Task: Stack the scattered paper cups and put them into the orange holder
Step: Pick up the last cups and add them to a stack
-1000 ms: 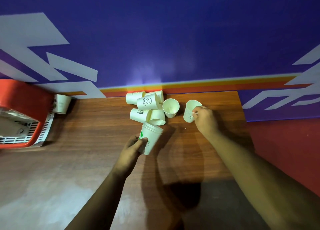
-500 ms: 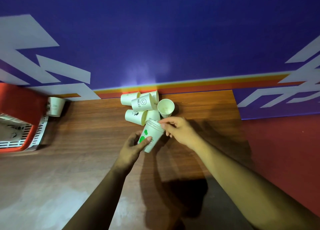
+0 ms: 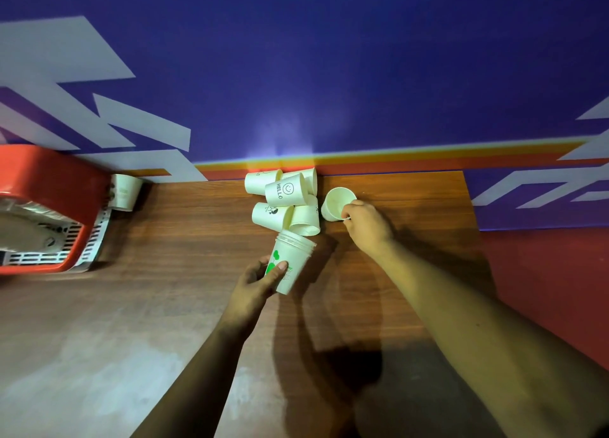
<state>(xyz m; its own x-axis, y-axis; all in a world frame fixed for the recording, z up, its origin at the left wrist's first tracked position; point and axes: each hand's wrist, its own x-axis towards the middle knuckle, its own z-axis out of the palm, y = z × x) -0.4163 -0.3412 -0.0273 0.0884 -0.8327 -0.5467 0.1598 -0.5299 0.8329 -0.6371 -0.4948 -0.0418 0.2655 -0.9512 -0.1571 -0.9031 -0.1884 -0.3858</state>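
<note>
The job looks barely begun. Taking the stack (image 3: 292,263) near the middle of the counter (image 3: 184,246) as the centre of the dial, a pile (image 3: 285,200) of about five paper cups lies tumbled on its sides at twelve o'clock, hard against the blue wall (image 3: 329,74). A lone cup (image 3: 124,192) lies far off at ten o'clock, just beside the orange holder (image 3: 49,170), which sits at the counter's nine o'clock end. I can make out no cups inside the holder, though part of it runs out of sight. To my eye, then, a few cups are nested and the rest wait to be gathered, with the carry to the holder yet to come.

The left hand (image 3: 258,281) grasps the stack, thumb across the green print and fingers curled round the far side. It is tipped with its mouth toward the pile, and more than one rim shows at its top.

The right hand (image 3: 366,221) reaches to two o'clock and pinches the near rim of a loose cup (image 3: 335,203), fingertips dipping inside. This cup has its mouth facing up and sits just beside the pile. Whether it has left the counter I cannot tell.
</note>
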